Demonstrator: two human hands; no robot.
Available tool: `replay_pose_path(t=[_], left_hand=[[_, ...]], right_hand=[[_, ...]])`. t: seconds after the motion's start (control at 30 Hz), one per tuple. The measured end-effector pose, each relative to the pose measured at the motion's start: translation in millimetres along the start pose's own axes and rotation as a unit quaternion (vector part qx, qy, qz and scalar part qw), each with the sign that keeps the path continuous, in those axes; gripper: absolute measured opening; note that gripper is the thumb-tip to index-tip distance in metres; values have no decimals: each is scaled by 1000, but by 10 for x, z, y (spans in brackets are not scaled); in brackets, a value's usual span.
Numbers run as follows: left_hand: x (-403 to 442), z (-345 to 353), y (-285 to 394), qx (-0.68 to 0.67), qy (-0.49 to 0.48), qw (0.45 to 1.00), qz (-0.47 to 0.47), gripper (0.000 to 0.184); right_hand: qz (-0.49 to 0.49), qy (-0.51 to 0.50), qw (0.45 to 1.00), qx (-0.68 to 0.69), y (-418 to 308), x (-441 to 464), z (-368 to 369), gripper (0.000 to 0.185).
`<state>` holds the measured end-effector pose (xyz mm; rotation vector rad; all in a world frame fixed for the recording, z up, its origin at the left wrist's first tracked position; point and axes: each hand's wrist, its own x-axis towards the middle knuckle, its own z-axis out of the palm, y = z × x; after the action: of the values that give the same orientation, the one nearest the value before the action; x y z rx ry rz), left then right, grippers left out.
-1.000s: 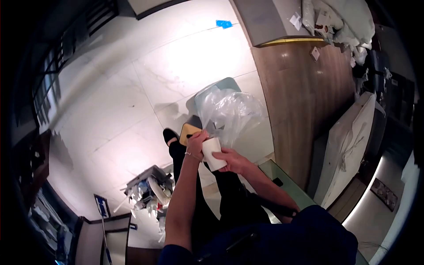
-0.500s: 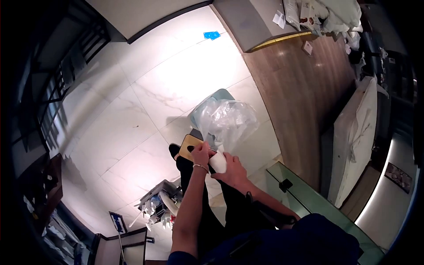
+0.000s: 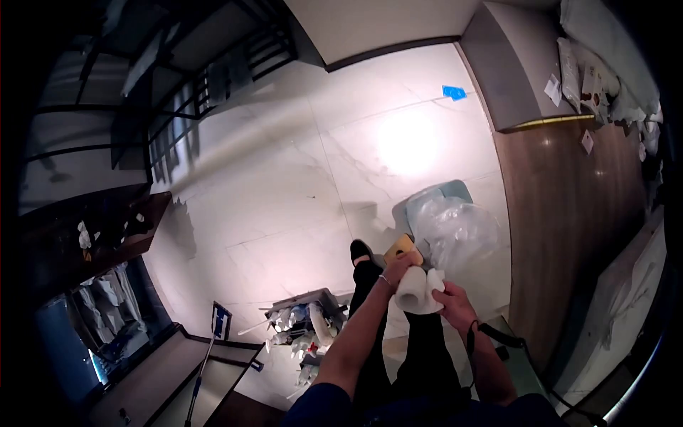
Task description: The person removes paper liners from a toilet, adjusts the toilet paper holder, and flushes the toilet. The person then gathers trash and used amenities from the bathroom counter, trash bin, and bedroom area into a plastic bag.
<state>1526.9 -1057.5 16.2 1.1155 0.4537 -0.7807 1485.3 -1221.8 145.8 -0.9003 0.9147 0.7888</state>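
Observation:
A white paper roll (image 3: 410, 288) is between my hands, over my lap, with loose white paper (image 3: 434, 279) at its right side. My right hand (image 3: 454, 302) is closed on the roll's right side, thumb and fingers against the paper. My left hand (image 3: 403, 266) is at the roll's upper edge, its fingers curled; what they grip is hidden. Just beyond the left hand is a tan square-faced box (image 3: 400, 247) with a dark oval opening, partly covered by that hand. A light-blue bin (image 3: 449, 191) with a clear plastic bag (image 3: 455, 231) over it stands past the box.
A dark caddy (image 3: 329, 302) full of bottles and cleaning things stands left of my legs. A blue-headed mop (image 3: 221, 320) leans near the lower left. Blue packets (image 3: 454, 93) lie on the tiled floor. Wood flooring (image 3: 562, 228) and a grey cabinet (image 3: 509, 67) are at the right.
The view has swung left, so everything shifts right. The paper roll has turned and come closer to my left hand, with a loose piece of paper now showing beside it.

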Motion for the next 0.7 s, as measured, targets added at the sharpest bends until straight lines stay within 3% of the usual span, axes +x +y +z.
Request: replay_pose_path(t=[0.07, 0.1, 0.17, 0.2, 0.27, 0.33, 0.37, 0.43, 0.5, 0.53, 0.57, 0.6, 0.63, 0.7], left_hand=[[17, -49, -39, -50, -52, 997, -28, 12], [18, -91, 32, -122, -57, 983, -127, 11], [-48, -58, 109, -63, -27, 995, -73, 13], [-52, -8, 270, -181, 21, 962, -203, 10], [-3, -169, 23, 31, -7, 998, -52, 5], [232, -254, -257, -180, 16, 976, -123, 20], [123, -123, 36, -222, 39, 961, -160, 20], [228, -277, -103, -243, 11, 955, -170, 8], [298, -253, -133, -265, 15, 953, -144, 12], [305, -194, -75, -275, 33, 954, -117, 13], [298, -113, -47, -285, 49, 952, -96, 15], [382, -161, -185, -318, 42, 941, -111, 15], [428, -254, -351, -350, 36, 927, -128, 16], [306, -218, -14, -245, -12, 938, -243, 18]], right_hand=[[-21, 5, 998, -53, 164, 19, -124, 24], [-26, 9, 995, -95, 89, -84, -40, 22], [-46, -15, 987, -153, 74, -188, 31, 18], [-41, -22, 986, -158, 125, -222, -2, 17], [-34, -36, 985, -166, 247, -256, -69, 15], [-50, -43, 978, -199, 415, -291, -234, 15], [-59, -45, 974, -215, 466, -346, -277, 15], [-58, -51, 977, -201, 556, -456, -362, 16], [-59, -56, 972, -221, 674, -561, -530, 17], [-133, -45, 898, -417, 643, -593, -621, 21], [-89, -10, 860, -503, 644, -629, -661, 20], [-106, -10, 824, -557, 947, -505, -982, 23], [-61, 28, 795, -603, 644, -587, -890, 24], [-34, 86, 814, -573, 452, -488, -1000, 37]])
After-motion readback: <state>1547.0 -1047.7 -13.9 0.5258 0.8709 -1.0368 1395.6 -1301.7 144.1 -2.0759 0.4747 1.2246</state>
